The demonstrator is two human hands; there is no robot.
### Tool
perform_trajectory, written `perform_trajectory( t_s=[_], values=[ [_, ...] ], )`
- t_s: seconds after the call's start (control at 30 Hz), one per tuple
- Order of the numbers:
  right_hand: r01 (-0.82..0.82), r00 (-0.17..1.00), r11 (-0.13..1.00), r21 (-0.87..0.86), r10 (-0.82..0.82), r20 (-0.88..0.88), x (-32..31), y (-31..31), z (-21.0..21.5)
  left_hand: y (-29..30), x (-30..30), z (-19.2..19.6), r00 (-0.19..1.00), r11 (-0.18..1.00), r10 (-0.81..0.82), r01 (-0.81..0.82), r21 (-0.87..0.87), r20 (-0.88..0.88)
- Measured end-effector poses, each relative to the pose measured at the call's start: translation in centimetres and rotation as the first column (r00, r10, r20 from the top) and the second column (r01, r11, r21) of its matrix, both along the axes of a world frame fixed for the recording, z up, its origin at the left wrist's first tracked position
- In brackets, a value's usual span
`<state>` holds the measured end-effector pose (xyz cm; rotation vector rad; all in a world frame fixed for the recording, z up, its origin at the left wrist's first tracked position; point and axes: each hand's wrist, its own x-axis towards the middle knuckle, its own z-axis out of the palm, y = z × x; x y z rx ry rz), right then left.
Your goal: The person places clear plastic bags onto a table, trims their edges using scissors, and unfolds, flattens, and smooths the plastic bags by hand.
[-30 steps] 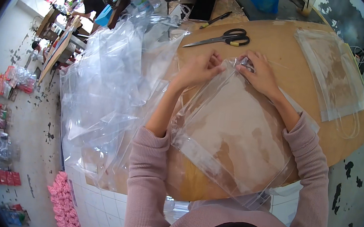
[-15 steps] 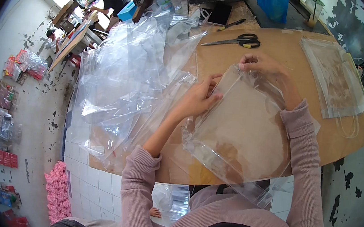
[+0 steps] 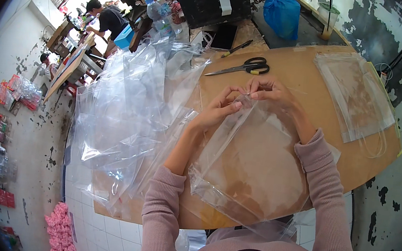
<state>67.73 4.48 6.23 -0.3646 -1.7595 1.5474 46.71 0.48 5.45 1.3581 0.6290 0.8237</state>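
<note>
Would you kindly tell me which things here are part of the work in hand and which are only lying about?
In hand:
left hand and right hand, both pinching the top edge of the clear plastic bag

Lying about:
scissors
black pen
heap of clear bags
stack of flat bags
blue bag
water bottle

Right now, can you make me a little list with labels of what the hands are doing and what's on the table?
left hand: pinches the far edge of the clear plastic bag
right hand: pinches the same edge, close beside the left
bag: lies flat on the brown table
scissors: just beyond the hands, untouched
heap of clear bags: on the person's left
flat stack of bags: on the right
</note>
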Motion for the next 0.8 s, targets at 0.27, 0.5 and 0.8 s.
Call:
perform_trajectory(
  t_s=[0.27, 0.5, 0.8],
  values=[
    [0.017, 0.997, 0.967, -0.256, -0.036, -0.072, -0.1, 0.8, -0.2, 0.8, 0.2, 0.4, 0.986, 0.977, 0.099, -0.070, 0.200, -0.137],
    [0.098, 0.950, 0.922, -0.374, 0.026, 0.313, 0.8, 0.6, -0.3, 0.1, 1.1, 1.1, 0.875, 0.817, 0.366, -0.138, 0.561, -0.317],
    [0.061, 0.969, 0.964, -0.257, 0.005, 0.247, 0.5, 1.0, -1.0, -0.4, 1.9, 1.9, 0.865, 0.653, 0.430, -0.101, 0.751, -0.258]
  ],
)
